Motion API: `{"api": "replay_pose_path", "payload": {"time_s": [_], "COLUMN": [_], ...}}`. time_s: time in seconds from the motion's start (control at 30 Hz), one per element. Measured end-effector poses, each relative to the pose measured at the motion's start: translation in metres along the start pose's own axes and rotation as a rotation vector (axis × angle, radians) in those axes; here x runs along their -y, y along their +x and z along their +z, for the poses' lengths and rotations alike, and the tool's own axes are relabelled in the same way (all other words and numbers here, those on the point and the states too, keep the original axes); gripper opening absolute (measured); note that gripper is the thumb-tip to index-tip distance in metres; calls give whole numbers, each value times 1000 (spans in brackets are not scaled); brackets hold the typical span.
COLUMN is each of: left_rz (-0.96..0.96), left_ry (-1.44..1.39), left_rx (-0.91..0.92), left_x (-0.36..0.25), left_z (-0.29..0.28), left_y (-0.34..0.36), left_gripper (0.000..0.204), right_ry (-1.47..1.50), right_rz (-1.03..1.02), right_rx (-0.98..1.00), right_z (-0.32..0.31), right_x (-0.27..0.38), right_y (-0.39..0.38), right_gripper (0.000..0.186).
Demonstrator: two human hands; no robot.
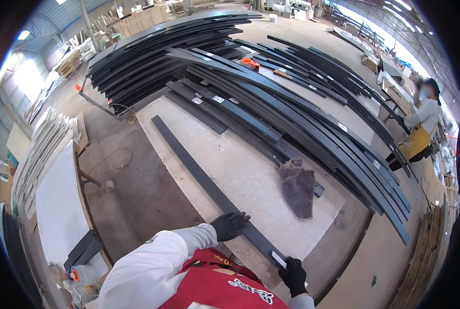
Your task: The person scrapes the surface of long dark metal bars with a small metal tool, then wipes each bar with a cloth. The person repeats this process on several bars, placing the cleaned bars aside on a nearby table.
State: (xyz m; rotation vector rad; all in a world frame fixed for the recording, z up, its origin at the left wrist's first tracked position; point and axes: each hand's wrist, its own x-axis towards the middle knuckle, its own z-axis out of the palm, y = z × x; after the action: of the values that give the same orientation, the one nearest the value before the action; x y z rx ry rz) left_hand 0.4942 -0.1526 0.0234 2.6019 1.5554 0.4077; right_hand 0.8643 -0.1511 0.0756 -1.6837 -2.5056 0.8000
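Observation:
A long dark grey board (pixel 199 172) lies slantwise along the near edge of a pale worktable (pixel 230 175). On its near half rests my left hand (pixel 231 225), in a black glove, with the fingers stretched flat across the board. My right hand (pixel 293 278), gloved in black too, is closed at the board's near right end. From its fingers a thin, flat white strip (pixel 279 258) reaches onto the board's face; whether it is a tool or a label I cannot tell. A crumpled dark brown cloth (pixel 298 189) lies on the table beyond my hands.
Dark boards (pixel 276 103) lie piled across the table, several with white labels. A taller stack (pixel 163 56) stands at the far left. An orange tape dispenser (pixel 250 64) sits among boards. At the right stands another person (pixel 424 113). A white panel (pixel 60 206) is at left.

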Motion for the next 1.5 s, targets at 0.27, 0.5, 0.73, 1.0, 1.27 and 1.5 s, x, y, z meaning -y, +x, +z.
{"api": "replay_pose_path", "payload": {"time_s": [0.27, 0.5, 0.73, 1.0, 1.27, 1.5], "left_rz": [-71, -61, -65, -81, -77, -100], "left_ry": [23, -37, -52, -41, -44, -52], "left_rx": [-149, -179, -129, -74, -98, -77], "left_x": [2, 0, 0, -2, 0, 0], "left_z": [12, 4, -1, -5, -2, -2], "left_y": [-2, 0, 5, 6, 4, 3], "left_gripper": [46, 48, 47, 47, 50, 50], "right_ry": [79, 183, 182, 197, 196, 194], "right_rz": [32, 80, 143, 179, 210, 205], "right_rx": [-77, -189, -196, -184, -162, -166], "right_z": [4, 15, 17, 13, 12, 16], "right_x": [-24, -19, -16, -12, -10, -12], "right_y": [-14, -21, -22, -19, -20, -19], "right_gripper": [53, 58, 58, 60, 62, 61]}}
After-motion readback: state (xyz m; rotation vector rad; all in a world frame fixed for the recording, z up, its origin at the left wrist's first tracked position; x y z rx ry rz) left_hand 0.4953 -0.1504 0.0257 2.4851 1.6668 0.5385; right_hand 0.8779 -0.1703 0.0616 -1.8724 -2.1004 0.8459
